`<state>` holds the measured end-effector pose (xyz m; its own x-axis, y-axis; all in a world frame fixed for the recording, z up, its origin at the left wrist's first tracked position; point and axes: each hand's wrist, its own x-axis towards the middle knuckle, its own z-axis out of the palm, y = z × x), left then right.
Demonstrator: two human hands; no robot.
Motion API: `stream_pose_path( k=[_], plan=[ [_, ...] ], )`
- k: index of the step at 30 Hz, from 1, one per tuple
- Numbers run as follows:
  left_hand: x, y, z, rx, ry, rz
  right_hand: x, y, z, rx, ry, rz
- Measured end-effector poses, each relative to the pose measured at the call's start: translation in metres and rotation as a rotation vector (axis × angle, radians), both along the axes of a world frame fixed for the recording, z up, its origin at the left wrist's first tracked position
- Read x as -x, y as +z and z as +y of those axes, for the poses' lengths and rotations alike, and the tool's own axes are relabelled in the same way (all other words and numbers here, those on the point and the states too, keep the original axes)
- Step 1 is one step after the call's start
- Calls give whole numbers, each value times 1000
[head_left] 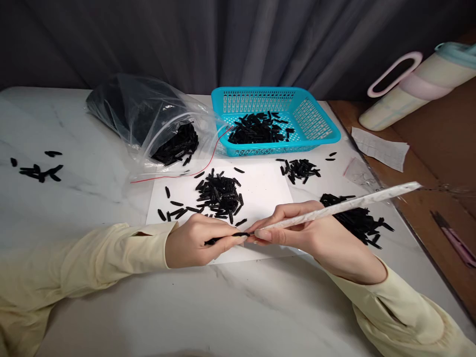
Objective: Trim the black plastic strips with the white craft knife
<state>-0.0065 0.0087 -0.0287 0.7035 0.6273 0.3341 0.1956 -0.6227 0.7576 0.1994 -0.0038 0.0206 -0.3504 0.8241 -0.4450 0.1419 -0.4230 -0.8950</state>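
Note:
My left hand (199,240) is closed, with a small, slender black piece (241,234) pinched at its fingertips. Another dark bit shows lower down between the thumb and fingers of the same hand. A long, thin tool with a white wrapped handle (357,204) is gripped in my right hand (301,230). Its narrow dark tip meets the black piece where both hands come together. Just beyond my left hand, a heap of similar black pieces (219,193) lies on a white sheet (260,183). Beside my right wrist is another black heap (359,220).
A blue basket (275,147) and an open clear zip bag (148,109), both with black pieces, stand at the back. Smaller groups lie left (40,172) and right (300,170). A tumbler (416,87), paper (381,148) and pink-handled tool (455,240) are at the right.

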Motion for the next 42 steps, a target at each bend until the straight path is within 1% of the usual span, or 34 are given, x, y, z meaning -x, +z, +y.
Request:
stream_pose_path(
  k=[8,16,23,32,35,37,39,42],
  plan=[
    [-1,0,0,-33,-7,-51,0,-1,1,-20,19,3],
    [-1,-1,0,-38,-13,-80,-2,-2,2,-78,50,-21],
    [0,-2,-1,-36,-5,-91,-2,-1,1,-89,39,-65],
    [0,-5,0,-91,-7,-85,1,2,-1,-119,48,-91],
    [0,-5,0,-99,-4,-85,2,5,-4,-179,61,-176],
    [0,-4,0,-106,-2,-77,4,6,-7,-251,66,-238],
    [0,-4,0,-113,-1,-61,5,5,-13,-358,85,-307],
    [0,-4,0,-126,9,-42,7,-1,-25,-573,129,-433]
  ],
)
